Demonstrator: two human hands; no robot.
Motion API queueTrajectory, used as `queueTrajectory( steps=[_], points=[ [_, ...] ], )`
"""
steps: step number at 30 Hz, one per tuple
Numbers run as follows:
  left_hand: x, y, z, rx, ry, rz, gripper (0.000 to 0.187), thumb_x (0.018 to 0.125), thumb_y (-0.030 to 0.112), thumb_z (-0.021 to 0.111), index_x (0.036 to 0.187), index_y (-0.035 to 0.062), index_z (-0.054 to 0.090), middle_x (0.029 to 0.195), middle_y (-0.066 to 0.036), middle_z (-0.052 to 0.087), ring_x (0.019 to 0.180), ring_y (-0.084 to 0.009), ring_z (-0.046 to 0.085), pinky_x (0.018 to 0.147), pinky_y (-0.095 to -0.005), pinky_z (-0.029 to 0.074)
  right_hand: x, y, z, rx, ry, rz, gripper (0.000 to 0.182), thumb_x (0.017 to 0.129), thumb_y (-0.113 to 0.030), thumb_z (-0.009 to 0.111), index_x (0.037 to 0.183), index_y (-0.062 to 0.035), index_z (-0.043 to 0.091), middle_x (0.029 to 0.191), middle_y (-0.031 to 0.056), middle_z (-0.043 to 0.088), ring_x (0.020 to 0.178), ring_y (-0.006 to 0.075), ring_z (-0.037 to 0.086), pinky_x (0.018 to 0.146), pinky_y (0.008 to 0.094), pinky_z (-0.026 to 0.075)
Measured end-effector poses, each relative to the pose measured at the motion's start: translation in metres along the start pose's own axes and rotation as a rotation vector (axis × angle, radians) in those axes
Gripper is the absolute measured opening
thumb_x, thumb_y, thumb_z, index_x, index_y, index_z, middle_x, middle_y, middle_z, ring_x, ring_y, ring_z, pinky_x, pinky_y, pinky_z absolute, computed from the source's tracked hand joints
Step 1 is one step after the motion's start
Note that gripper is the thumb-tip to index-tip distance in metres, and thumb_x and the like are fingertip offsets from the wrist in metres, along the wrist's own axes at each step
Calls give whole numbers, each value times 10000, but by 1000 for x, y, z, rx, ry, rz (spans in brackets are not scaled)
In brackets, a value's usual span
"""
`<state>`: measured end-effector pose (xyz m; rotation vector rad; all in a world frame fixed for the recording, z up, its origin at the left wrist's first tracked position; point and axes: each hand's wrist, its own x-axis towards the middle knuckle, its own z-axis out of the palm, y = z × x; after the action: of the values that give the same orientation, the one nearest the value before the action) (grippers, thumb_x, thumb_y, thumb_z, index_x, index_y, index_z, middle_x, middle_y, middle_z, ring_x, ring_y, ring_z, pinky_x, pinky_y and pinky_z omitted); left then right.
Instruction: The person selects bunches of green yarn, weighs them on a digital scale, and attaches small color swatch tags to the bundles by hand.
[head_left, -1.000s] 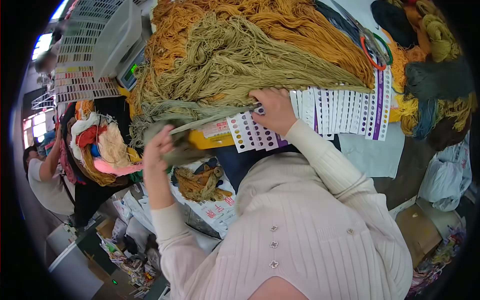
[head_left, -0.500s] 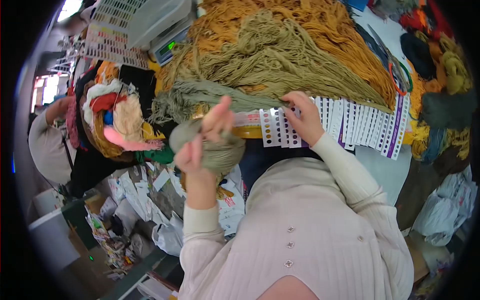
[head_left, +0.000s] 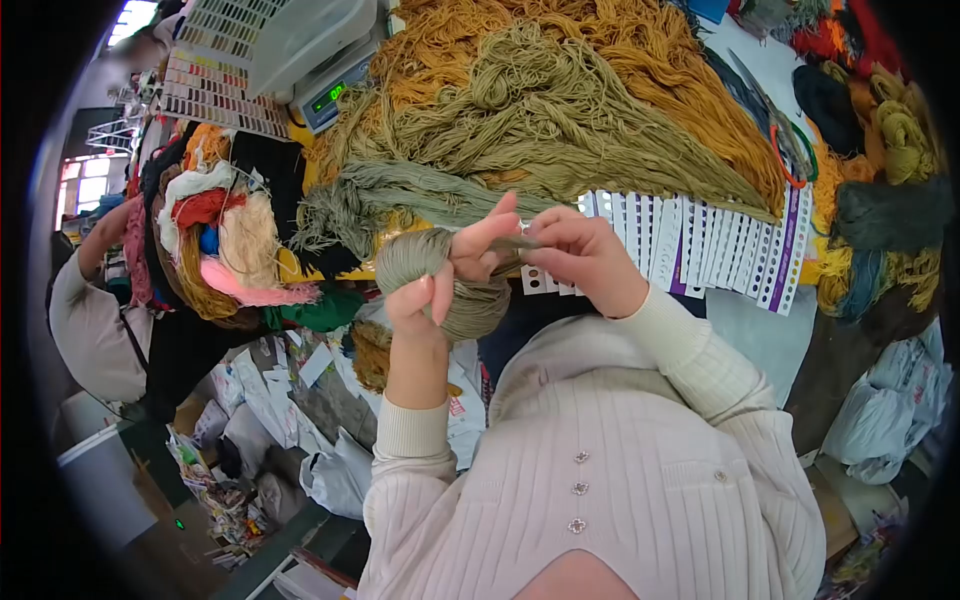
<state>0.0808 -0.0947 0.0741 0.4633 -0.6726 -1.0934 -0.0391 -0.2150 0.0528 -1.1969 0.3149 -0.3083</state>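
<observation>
My left hand (head_left: 440, 285) has a skein of grey-green yarn (head_left: 412, 262) wound round it, with the thumb and some fingers sticking out. My right hand (head_left: 585, 258) pinches a strand bundle of the same yarn just right of the left fingertips. The hands nearly touch, above the near edge of the table. Beyond them lies a grey-green yarn hank (head_left: 430, 190), beside a large olive yarn pile (head_left: 560, 120). Color cards (head_left: 680, 245) with rows of dots lie to the right of my right hand.
Orange yarn (head_left: 640, 35) covers the far part of the table. Scissors (head_left: 770, 110) lie at the right, near more yarn bundles (head_left: 905, 130). A digital scale (head_left: 325, 104) stands back left. Another person (head_left: 100, 320) is at the left, near multicoloured yarn (head_left: 245, 235). Plastic bags (head_left: 880, 420) sit lower right.
My right hand has moved left and down from the grey-green hank to the yarn at my left hand. My left hand was blurred and pointing upward; now it is steadier and slightly further right.
</observation>
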Motion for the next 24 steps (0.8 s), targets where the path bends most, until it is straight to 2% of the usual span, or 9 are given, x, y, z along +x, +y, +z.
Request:
queueTrajectory(
  steps=[12,14,17,19,20,21,22,23,24],
  points=[
    [0,-12,5,-152,117,40,398,755,287,424,422,77,371,1202,-270,303,1206,-373,136,950,-481,172,-3,-5,-9,237,-109,310,135,769,-149,530,739,-19,552,691,19,523,522,49,481,428,170,369],
    [0,-8,9,-128,182,25,381,758,308,427,464,66,416,1128,-273,404,1171,-380,233,922,-480,230,-3,-11,-18,136,58,183,134,764,-148,529,746,-16,550,720,33,541,540,51,490,432,173,374],
    [-29,30,-14,-363,358,-132,353,833,293,358,546,114,460,964,-150,535,961,-250,471,841,-423,337,-10,-50,-68,265,263,40,153,770,-150,505,822,-7,519,822,66,537,603,77,504,458,179,399],
    [-71,72,-60,-466,803,89,123,779,131,457,808,16,491,704,-63,479,635,-143,476,630,-275,429,-25,-77,-124,619,276,-87,192,795,-125,469,945,-5,470,886,87,513,674,96,509,508,179,428],
    [-113,97,-103,-287,933,126,78,771,41,442,834,16,481,736,-36,505,556,-79,473,567,-202,418,-41,-92,-151,376,368,-230,158,806,-67,432,926,33,462,839,96,489,724,126,498,601,218,445],
    [-160,121,-140,-1,1191,189,61,774,56,440,793,21,485,744,-47,509,600,-75,495,577,-229,425,-53,-109,-187,923,188,-327,167,798,-24,423,934,72,445,808,103,461,769,173,484,728,275,421],
    [-215,150,-170,-420,1006,297,80,767,64,418,734,22,477,752,-86,506,681,-162,522,652,-318,450,-65,-133,-226,445,92,-425,177,785,-23,444,920,92,440,813,121,450,811,215,471,834,323,369],
    [-256,165,-192,85,1305,304,124,760,86,395,683,17,464,754,-127,497,741,-276,511,768,-435,407,-84,-159,-263,469,270,-493,143,784,-73,432,861,44,459,775,100,478,762,204,483,797,334,383],
    [-250,169,-180,89,1287,283,143,773,105,386,708,4,464,716,-105,491,689,-242,507,767,-430,399,-103,-184,-300,476,454,-554,134,783,-122,420,802,-3,477,737,79,506,714,192,496,761,345,398]
  ],
)
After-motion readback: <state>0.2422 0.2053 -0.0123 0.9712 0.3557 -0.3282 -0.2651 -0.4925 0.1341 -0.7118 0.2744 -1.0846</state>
